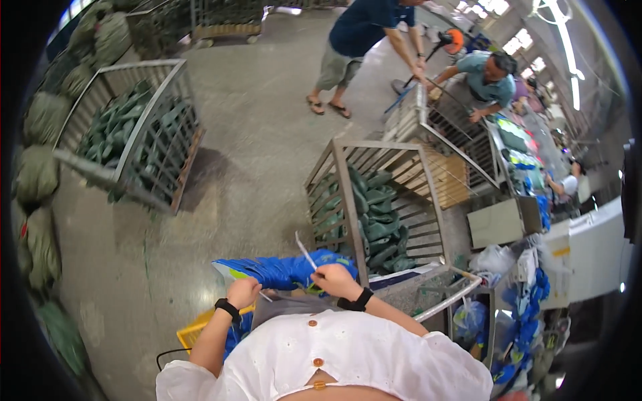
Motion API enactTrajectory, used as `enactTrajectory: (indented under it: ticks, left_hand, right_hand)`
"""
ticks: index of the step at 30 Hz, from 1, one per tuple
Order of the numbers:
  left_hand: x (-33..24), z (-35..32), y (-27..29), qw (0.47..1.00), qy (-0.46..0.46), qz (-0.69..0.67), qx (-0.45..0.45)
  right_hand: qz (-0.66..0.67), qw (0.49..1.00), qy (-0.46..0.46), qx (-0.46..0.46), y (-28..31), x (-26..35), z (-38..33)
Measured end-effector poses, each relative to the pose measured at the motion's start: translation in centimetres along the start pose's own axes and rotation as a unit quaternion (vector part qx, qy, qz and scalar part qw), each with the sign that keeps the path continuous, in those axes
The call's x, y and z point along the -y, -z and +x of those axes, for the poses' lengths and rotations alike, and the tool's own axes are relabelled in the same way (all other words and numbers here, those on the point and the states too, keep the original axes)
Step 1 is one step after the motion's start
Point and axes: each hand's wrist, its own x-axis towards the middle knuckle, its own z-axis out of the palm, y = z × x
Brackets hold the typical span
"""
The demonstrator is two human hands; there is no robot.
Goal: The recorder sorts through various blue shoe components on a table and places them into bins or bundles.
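A bundle of blue plastic-looking sheets or bags (267, 271) with a few yellow-green patches lies crosswise in front of me, over my grey-clad lap. My right hand (336, 281) is closed at the bundle's right part, pinching a thin white strip (305, 250) whose free end sticks up and away from me. At the bundle's left part, my left hand (243, 292) is closed too. A short white strip end (266, 295) pokes out beside its fingers. Whether both ends belong to one strip is hidden. Black bands circle both wrists.
A yellow crate (194, 332) with blue material stands by my left side. Ahead is a barred metal cart (353, 200) of dark green boot-like pieces; another cart (144, 134) stands far left. Two people handle a further cart (461, 144). Sacks (43, 174) line the left; a metal rail (448, 299) curves right.
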Motion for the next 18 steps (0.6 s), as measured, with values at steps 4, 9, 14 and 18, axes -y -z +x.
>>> enactTrajectory:
  ticks: [4,9,14,18]
  left_hand:
    - [-1.1,4.5,2.7,0.991,-0.129,0.019,-0.014]
    - [-3.8,7.2,5.0,0.966,-0.218,-0.136,-0.01]
    - [-7.0,11.9,10.2,0.947,-0.279,-0.156,0.037]
    - [-7.4,16.4,11.4,0.939,-0.275,-0.156,0.138]
  right_hand:
    - [0.002,1.0,0.001,0.005,-0.5,1.4,2.3]
    - [0.022,0.999,-0.019,0.018,-1.2,2.7,5.0]
    - [0.062,0.996,-0.062,0.001,0.3,2.4,9.2]
    - [0.071,0.992,-0.088,-0.048,2.5,0.8,12.8]
